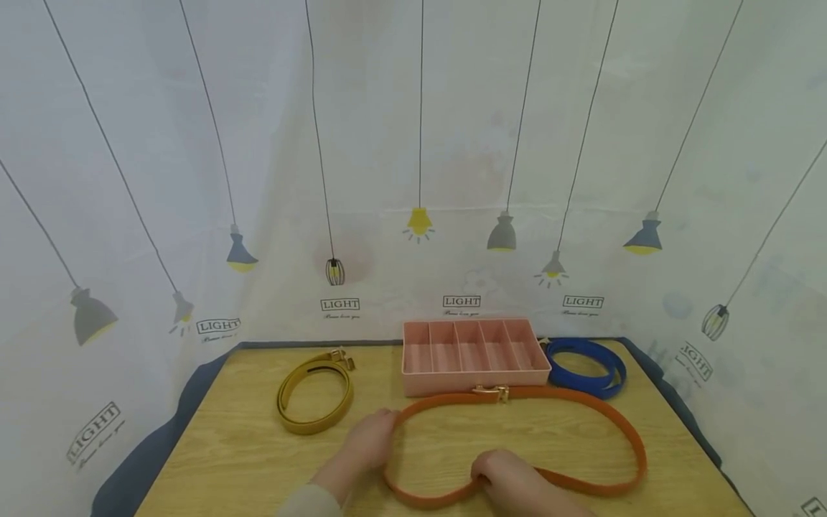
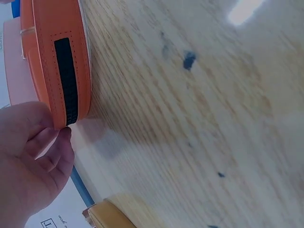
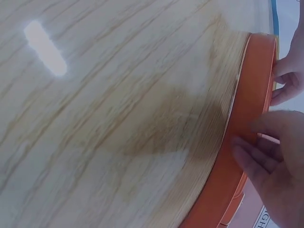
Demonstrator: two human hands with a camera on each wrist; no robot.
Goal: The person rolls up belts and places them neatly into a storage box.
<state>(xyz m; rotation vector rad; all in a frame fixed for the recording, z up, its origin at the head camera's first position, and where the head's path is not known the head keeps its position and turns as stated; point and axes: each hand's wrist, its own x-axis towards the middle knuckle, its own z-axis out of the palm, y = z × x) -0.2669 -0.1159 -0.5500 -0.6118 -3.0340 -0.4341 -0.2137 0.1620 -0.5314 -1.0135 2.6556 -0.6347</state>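
An orange belt (image 1: 426,500) stands on edge in a wide loop on the table, its gold buckle (image 1: 492,392) on the far side by the pink tray. At the loop's left end my left hand (image 1: 371,441) pinches the strap between thumb and fingers; a black strip (image 2: 66,78) shows on the strap there in the left wrist view. Along the near side, my right hand (image 1: 510,481) pinches the strap, thumb on one face and fingers on the other, as the right wrist view shows. Part of the strap is hidden behind the right hand.
A pink tray (image 1: 478,377) with several compartments stands at the back of the wooden table (image 1: 226,459). To its right lies a coiled blue belt (image 1: 607,391). A coiled yellow belt (image 1: 316,425) lies on the left. A lamp-printed curtain (image 1: 388,143) hangs around the table.
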